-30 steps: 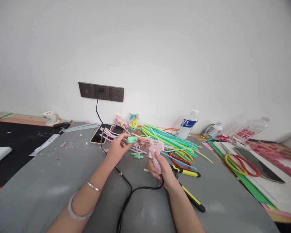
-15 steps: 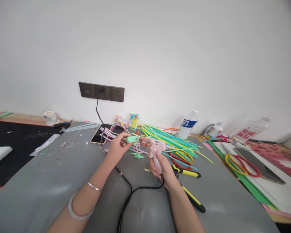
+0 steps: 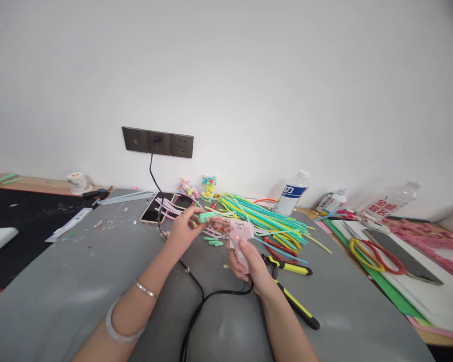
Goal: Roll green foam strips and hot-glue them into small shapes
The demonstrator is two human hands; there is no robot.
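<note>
My right hand (image 3: 249, 261) is wrapped round the handle of a pink hot glue gun (image 3: 242, 232), whose orange light glows. Its glue-crusted nozzle end points left, against or very near a small mint-green pipe-cleaner piece (image 3: 205, 217). That piece is pinched in the fingertips of my left hand (image 3: 184, 225); I cannot tell whether the nozzle touches it. Just below, several short mint-green pieces (image 3: 213, 242) lie on the grey mat (image 3: 117, 281). Behind the gun spreads a bundle of yellow, green and blue pipe cleaners (image 3: 264, 216).
The gun's black cord (image 3: 201, 306) loops across the mat towards the wall socket (image 3: 157, 143). Yellow-black pliers (image 3: 296, 306) lie by my right forearm. Phone (image 3: 151, 213), two small pipe-cleaner figures (image 3: 209, 187) and bottle (image 3: 292, 193) stand or lie behind. Scissors (image 3: 377, 256) rest at right.
The glue gun has shifted slightly left and down, bringing its nozzle closer over the mint-green piece. My left hand has barely moved. At far right, a blurred hand has left the view.
</note>
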